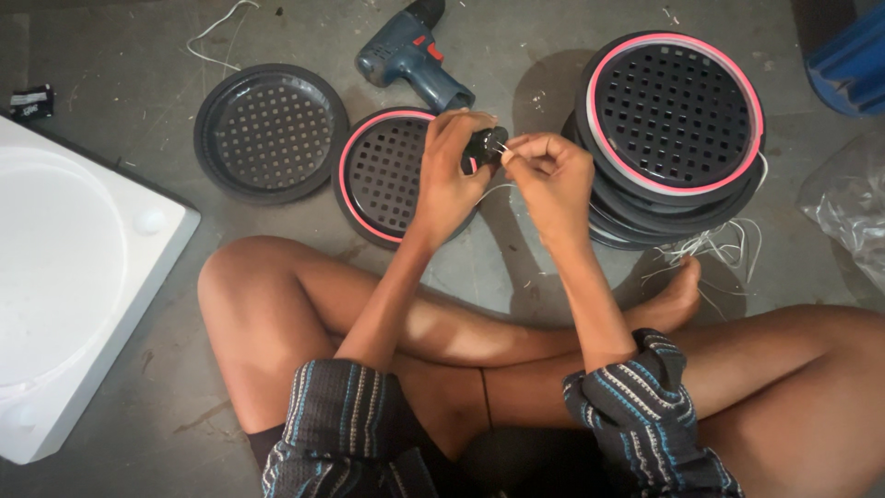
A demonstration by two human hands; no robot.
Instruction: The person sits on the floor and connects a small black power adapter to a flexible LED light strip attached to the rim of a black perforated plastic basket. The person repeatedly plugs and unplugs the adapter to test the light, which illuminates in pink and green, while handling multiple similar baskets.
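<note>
Head view, looking down at a person seated cross-legged on a grey concrete floor. The fingers of the left hand are curled closed around a small black part, held just above the knees and over the edge of a round perforated black disc with a pink rim. The fingertips of the right hand are pinched narrowly together on a thin white wire at the side of the black part; the two hands touch at this point, and more of the wire trails down between the wrists. Left of the pink-rimmed disc lies a plain black perforated disc, flat on the floor and just beside it. Beyond the hands a blue-grey cordless drill lies on its side. To the right stands a stack of similar discs, the top one pink-rimmed, with loose white wires spilling from its base near the bare foot. A white moulded foam block occupies the left edge, and a clear plastic bag the right edge.
</note>
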